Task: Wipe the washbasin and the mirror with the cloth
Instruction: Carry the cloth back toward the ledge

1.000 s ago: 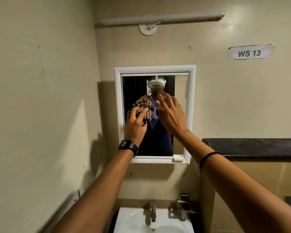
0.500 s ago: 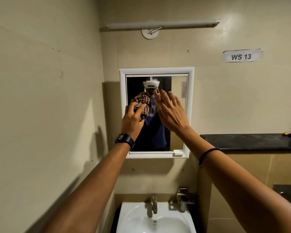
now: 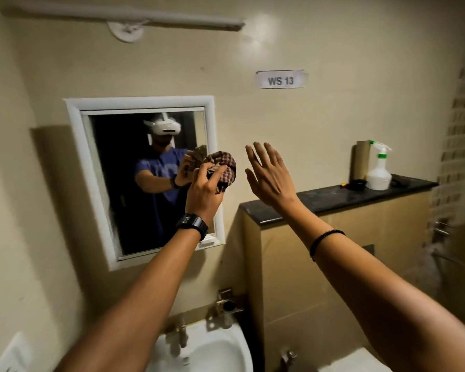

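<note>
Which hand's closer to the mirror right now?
Left. The left hand, gripping the cloth, is at the right frame edge of the mirror; the right hand, open, is off to its right, in front of the wall.

Black ledge (image 3: 333, 197) bears a spray bottle (image 3: 378, 173).

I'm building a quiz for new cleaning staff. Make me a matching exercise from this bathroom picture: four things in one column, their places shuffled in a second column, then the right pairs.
Things:
1 cloth
2 spray bottle
3 washbasin
4 paper label

Places:
a on the dark ledge
b high on the wall, right of the mirror
c bunched in the left hand
d low down, below the mirror

Pairs: 1-c; 2-a; 3-d; 4-b
</note>
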